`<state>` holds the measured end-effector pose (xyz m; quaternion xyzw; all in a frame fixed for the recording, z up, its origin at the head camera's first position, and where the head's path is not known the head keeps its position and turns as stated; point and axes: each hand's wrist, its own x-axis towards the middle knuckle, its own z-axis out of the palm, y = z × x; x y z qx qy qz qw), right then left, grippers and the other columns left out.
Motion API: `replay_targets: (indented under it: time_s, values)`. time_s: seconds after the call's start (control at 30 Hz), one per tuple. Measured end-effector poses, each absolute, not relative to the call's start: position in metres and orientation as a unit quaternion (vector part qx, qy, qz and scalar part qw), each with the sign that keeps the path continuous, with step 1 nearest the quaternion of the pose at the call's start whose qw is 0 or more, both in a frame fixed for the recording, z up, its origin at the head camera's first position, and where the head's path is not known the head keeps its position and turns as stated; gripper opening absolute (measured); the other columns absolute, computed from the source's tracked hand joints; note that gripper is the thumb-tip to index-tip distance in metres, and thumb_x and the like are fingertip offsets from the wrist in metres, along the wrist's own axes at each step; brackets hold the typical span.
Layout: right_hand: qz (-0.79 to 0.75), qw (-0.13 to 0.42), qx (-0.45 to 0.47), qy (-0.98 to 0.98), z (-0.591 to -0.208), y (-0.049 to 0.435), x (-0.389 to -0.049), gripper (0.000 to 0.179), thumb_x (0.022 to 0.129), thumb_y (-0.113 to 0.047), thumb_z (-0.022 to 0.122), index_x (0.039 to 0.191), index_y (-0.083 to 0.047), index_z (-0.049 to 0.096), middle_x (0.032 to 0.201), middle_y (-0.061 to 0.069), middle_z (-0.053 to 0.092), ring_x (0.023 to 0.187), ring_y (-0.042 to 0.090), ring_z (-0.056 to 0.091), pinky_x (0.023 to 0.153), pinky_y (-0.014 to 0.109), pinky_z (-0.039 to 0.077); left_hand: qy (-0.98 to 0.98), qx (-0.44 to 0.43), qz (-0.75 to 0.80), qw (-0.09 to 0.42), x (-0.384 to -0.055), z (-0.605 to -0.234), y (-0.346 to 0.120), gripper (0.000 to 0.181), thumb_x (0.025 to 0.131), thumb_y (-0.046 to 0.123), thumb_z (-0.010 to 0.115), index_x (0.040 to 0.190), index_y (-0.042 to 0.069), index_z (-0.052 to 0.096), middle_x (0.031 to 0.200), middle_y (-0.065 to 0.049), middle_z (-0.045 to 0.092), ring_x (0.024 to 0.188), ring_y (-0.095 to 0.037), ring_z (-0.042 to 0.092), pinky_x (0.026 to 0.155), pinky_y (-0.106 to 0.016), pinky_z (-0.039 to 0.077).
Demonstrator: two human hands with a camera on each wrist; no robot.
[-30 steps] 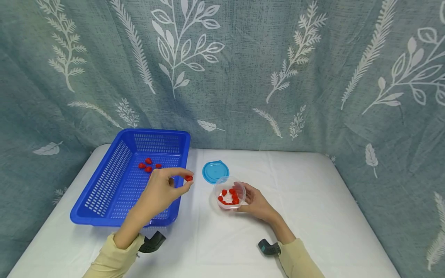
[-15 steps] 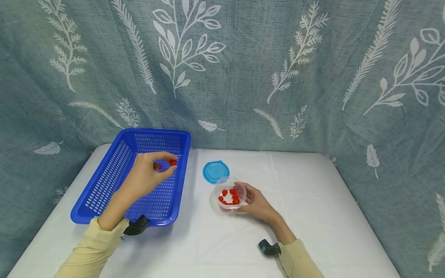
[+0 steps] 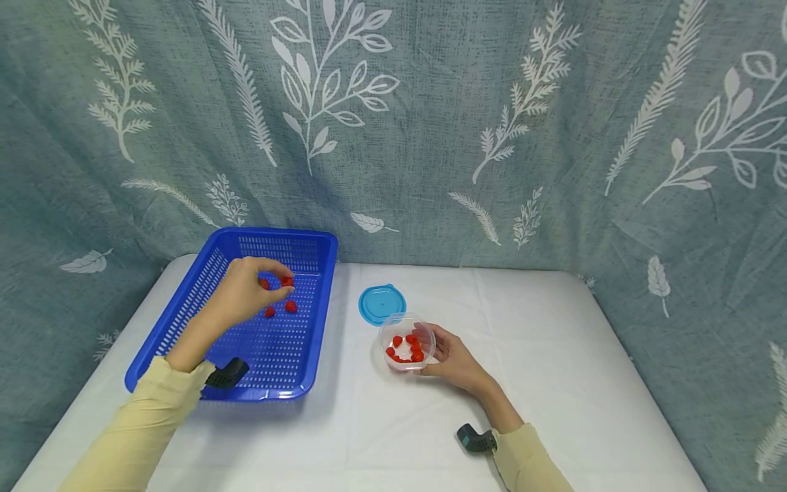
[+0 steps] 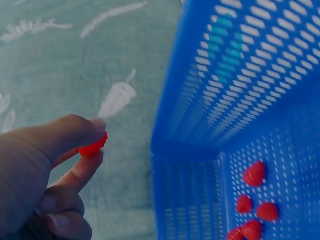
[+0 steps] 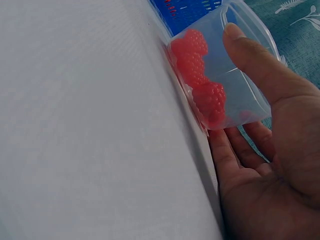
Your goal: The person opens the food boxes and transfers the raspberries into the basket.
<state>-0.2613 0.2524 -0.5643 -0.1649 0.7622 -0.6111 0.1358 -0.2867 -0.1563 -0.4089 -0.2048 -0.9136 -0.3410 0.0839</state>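
Note:
In the head view my left hand (image 3: 249, 290) is above the blue basket (image 3: 327, 301) and pinches a red raspberry (image 3: 286, 281) between thumb and fingertip. The left wrist view also shows this raspberry (image 4: 94, 145) in the pinch, beside the basket wall. Several raspberries (image 4: 255, 174) lie on the basket floor; the hand partly covers them in the head view. My right hand (image 3: 453, 361) grips the side of a small clear plastic container (image 3: 402, 321) on the table. Its thumb lies along the wall in the right wrist view, and several raspberries (image 5: 192, 67) are inside.
A round blue lid (image 3: 382, 304) lies flat behind the container, between it and the basket's right side. White cloth (image 3: 529, 314) covers the table. A green leaf-patterned curtain (image 3: 424, 137) hangs along the back edge.
My left hand has moved left and away from me, from the gap beside the basket to over its inside, with the raspberry still pinched. The right hand and container have stayed put.

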Motion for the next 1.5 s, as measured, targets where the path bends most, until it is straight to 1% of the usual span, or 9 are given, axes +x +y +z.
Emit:
replay_targets:
  time_s: [0.17,0.27,0.4,0.5,0.6,0.77,1.0,1.23,1.5]
  values:
    - [-0.614,0.136,-0.169,0.759,-0.564,0.253,-0.262,0.088,0.077,-0.001,0.086,0.153,-0.008,0.042,0.156,0.012,0.044,0.148,0.029,0.037,0.108,0.026,0.041,-0.918,-0.198,-0.334,0.077,-0.300,-0.417,-0.165,0.020,0.085,0.006,0.080,0.103,0.000,0.076,0.096,-0.016,0.075,0.045,-0.010,0.036,0.044,-0.025,0.032]
    - [-0.615,0.136,-0.170,0.758,-0.564,0.253,-0.262,0.088,0.077,-0.001,0.086,0.153,-0.006,0.041,0.156,0.013,0.044,0.149,0.029,0.037,0.108,0.026,0.041,-0.923,-0.191,-0.330,0.058,-0.307,-0.423,-0.168,0.020,0.085,0.006,0.080,0.102,-0.001,0.076,0.097,-0.017,0.074,0.053,-0.014,0.045,0.049,-0.027,0.038]
    - [-0.615,0.137,-0.171,0.757,-0.564,0.253,-0.262,0.088,0.078,-0.001,0.086,0.153,-0.005,0.040,0.157,0.013,0.043,0.149,0.029,0.036,0.108,0.026,0.041,-0.932,-0.186,-0.310,0.025,-0.318,-0.434,-0.171,0.018,0.083,0.003,0.080,0.101,0.000,0.076,0.098,-0.017,0.074,0.073,-0.022,0.060,0.063,-0.033,0.049]
    - [-0.616,0.137,-0.171,0.756,-0.565,0.253,-0.262,0.088,0.078,0.000,0.086,0.153,-0.005,0.040,0.157,0.013,0.043,0.149,0.029,0.036,0.108,0.027,0.041,-0.936,-0.189,-0.296,0.003,-0.325,-0.443,-0.173,0.017,0.081,0.003,0.081,0.098,0.000,0.076,0.095,-0.014,0.075,0.083,-0.026,0.064,0.071,-0.040,0.053]
    - [-0.616,0.137,-0.171,0.756,-0.565,0.253,-0.262,0.089,0.078,0.000,0.086,0.153,-0.005,0.040,0.157,0.014,0.043,0.149,0.030,0.036,0.109,0.027,0.041,-0.939,-0.200,-0.278,-0.015,-0.334,-0.453,-0.174,0.015,0.079,0.002,0.082,0.093,0.001,0.076,0.088,-0.009,0.074,0.082,-0.025,0.064,0.073,-0.041,0.052]
    - [-0.614,0.135,-0.172,0.759,-0.566,0.253,-0.262,0.088,0.078,-0.002,0.086,0.153,-0.006,0.041,0.157,0.014,0.043,0.149,0.031,0.036,0.109,0.027,0.041,-0.941,-0.235,-0.239,-0.053,-0.342,-0.468,-0.173,0.013,0.075,0.004,0.083,0.085,0.002,0.075,0.076,-0.004,0.069,0.072,-0.018,0.060,0.069,-0.036,0.050]
    - [-0.614,0.138,-0.169,0.759,-0.564,0.253,-0.261,0.087,0.078,-0.002,0.086,0.153,-0.007,0.041,0.157,0.013,0.043,0.149,0.029,0.037,0.108,0.026,0.041,-0.943,-0.253,-0.187,-0.103,-0.342,-0.480,-0.167,0.015,0.074,0.010,0.088,0.075,0.006,0.074,0.083,-0.004,0.073,0.071,-0.016,0.061,0.068,-0.034,0.053]
    - [-0.611,0.136,-0.166,0.762,-0.564,0.253,-0.261,0.087,0.078,-0.004,0.087,0.153,-0.008,0.042,0.156,0.012,0.044,0.149,0.029,0.037,0.108,0.027,0.041,-0.949,-0.241,-0.171,-0.111,-0.342,-0.481,-0.163,0.018,0.073,0.012,0.090,0.075,0.006,0.072,0.079,-0.004,0.069,0.071,-0.017,0.060,0.069,-0.036,0.053]
    - [-0.613,0.138,-0.165,0.760,-0.565,0.253,-0.261,0.087,0.078,-0.003,0.086,0.153,-0.010,0.042,0.157,0.012,0.044,0.148,0.029,0.037,0.109,0.029,0.041,-0.952,-0.228,-0.174,-0.102,-0.343,-0.485,-0.167,0.023,0.070,0.014,0.093,0.081,0.007,0.074,0.081,-0.003,0.071,0.072,-0.018,0.060,0.071,-0.037,0.053]
